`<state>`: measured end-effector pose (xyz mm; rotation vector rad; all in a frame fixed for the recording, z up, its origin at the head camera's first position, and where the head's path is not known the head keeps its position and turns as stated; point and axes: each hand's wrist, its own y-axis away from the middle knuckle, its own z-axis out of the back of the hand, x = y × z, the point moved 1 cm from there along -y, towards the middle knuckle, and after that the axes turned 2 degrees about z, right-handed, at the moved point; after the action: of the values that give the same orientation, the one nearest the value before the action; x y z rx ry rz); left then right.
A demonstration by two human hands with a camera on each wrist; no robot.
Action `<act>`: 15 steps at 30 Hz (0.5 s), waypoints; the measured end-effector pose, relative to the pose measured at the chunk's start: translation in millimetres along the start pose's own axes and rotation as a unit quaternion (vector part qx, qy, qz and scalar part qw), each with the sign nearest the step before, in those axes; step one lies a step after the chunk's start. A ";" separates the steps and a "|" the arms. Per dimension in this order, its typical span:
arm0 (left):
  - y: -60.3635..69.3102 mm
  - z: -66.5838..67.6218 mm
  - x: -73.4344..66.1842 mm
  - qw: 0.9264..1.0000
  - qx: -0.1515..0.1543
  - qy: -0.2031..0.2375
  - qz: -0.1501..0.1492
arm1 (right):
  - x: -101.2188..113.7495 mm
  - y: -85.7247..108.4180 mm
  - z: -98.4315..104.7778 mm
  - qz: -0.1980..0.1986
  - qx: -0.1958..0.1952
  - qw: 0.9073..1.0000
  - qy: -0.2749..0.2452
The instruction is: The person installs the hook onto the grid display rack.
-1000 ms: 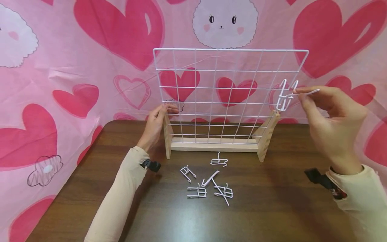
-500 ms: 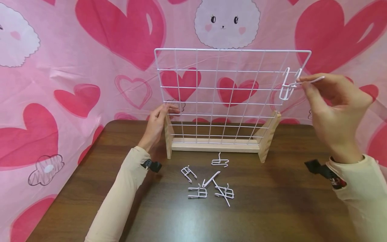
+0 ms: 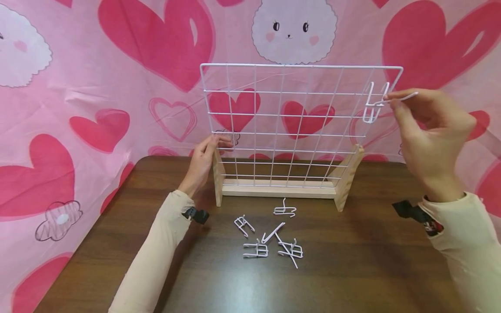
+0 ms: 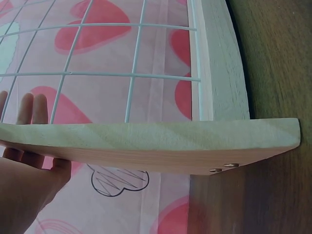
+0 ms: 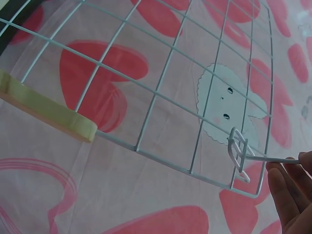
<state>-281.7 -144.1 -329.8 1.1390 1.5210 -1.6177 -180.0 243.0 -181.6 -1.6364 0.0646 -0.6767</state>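
Observation:
A white wire grid panel stands upright between the wooden side supports of its stand. My left hand grips the left wooden support, its fingers wrapped over the edge, as the left wrist view shows. At the panel's upper right, my right hand pinches a white wire hook by its prong between thumb and fingers. The hook's two bent ends point up, level with the second grid wire from the top. In the right wrist view the hook overlaps the grid near its corner; whether it touches the wire I cannot tell.
Several loose white wire hooks lie on the dark wooden table before the stand, among them a double hook and another hook. Two straighter wire pieces lie amid them. A pink heart-print cloth hangs behind.
My right hand has raised the hook along the panel's right side, from about the third wire up to the second. My left hand keeps its grip on the support.

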 end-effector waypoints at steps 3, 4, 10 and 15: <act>-0.2 0.6 0.5 1.000 0.003 0.001 0.000 | -2.9 1.3 0.5 -0.001 0.001 1.000 0.004; -0.1 0.7 0.3 1.000 0.005 0.000 -0.001 | -3.6 1.7 0.9 -0.001 0.002 1.000 0.008; 0.2 0.2 0.1 1.000 0.004 0.006 -0.003 | -6.5 7.1 3.2 -0.002 0.009 1.000 0.022; -0.1 0.5 1.5 1.000 -0.001 0.004 -0.004 | -8.4 13.4 4.9 -0.008 0.016 0.999 0.031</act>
<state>-282.5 -144.4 -331.1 1.1403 1.5329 -1.6174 -180.2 248.2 -197.3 -1.5866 0.0852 -0.7378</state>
